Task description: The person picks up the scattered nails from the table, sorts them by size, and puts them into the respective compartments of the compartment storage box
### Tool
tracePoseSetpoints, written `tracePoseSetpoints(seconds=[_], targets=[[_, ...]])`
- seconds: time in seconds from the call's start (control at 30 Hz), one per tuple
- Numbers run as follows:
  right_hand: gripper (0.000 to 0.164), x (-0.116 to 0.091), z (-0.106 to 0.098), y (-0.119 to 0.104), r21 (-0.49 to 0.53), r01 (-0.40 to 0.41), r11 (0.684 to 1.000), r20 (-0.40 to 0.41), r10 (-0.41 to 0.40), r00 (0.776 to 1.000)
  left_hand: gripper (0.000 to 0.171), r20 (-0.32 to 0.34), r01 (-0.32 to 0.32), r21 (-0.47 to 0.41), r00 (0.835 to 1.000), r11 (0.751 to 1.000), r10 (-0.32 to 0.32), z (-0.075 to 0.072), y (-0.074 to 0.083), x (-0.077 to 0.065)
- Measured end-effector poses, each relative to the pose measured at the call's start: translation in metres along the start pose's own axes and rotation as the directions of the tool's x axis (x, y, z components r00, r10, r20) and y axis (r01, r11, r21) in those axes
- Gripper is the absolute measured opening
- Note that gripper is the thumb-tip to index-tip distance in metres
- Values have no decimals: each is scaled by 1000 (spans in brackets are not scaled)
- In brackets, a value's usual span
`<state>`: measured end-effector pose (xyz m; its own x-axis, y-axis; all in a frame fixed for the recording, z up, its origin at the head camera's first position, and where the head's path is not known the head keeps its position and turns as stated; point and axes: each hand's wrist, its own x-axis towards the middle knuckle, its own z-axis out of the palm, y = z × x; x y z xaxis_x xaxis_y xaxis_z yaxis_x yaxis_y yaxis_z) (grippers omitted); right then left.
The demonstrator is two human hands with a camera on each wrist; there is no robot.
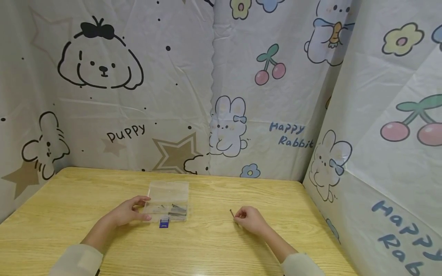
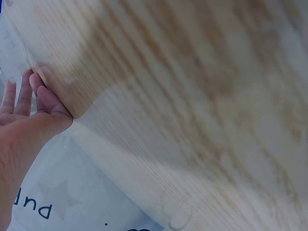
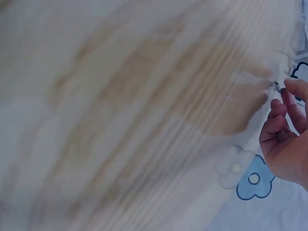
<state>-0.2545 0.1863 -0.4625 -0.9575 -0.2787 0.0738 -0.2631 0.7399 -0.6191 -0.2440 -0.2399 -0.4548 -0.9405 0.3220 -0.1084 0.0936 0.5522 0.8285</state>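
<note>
A clear plastic box (image 1: 168, 191) with its lid raised stands left of centre on the table, and a blue latch (image 1: 164, 223) shows at its front. Several dark screws (image 1: 177, 209) lie inside it. At the box's left end, my left hand (image 1: 129, 211) holds it, thumb near the front corner and fingers farther back. To the right of the box, my right hand (image 1: 251, 220) pinches a thin dark screw (image 1: 231, 212) between thumb and index finger, its head end pointing up and left. In the right wrist view the screw (image 3: 276, 86) is small and blurred.
A wood-grain table (image 1: 207, 249) lies under both hands. Patterned cloth (image 1: 179, 88) hangs behind it and along the right side, close to the table's edges.
</note>
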Motion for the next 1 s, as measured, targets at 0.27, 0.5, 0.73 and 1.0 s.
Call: tracePoseSetpoints(seconds=[0.27, 0.5, 0.73, 1.0], targets=[[9, -4, 0, 7, -6, -6, 1000, 24, 6, 1000, 79, -1, 11, -10, 1000, 1000, -11, 1, 0, 0], [8, -4, 2, 9, -20, -14, 1000, 26, 15, 1000, 78, 1, 10, -16, 1000, 1000, -10, 1, 1, 0], [6, -3, 3, 10, -27, -33, 999, 7, 33, 999, 79, 4, 9, -11, 1000, 1000, -9, 0, 0, 0], [8, -4, 3, 10, 9, 0, 1000, 15, 0, 1000, 78, 3, 9, -12, 1000, 1000, -9, 1, -1, 0]])
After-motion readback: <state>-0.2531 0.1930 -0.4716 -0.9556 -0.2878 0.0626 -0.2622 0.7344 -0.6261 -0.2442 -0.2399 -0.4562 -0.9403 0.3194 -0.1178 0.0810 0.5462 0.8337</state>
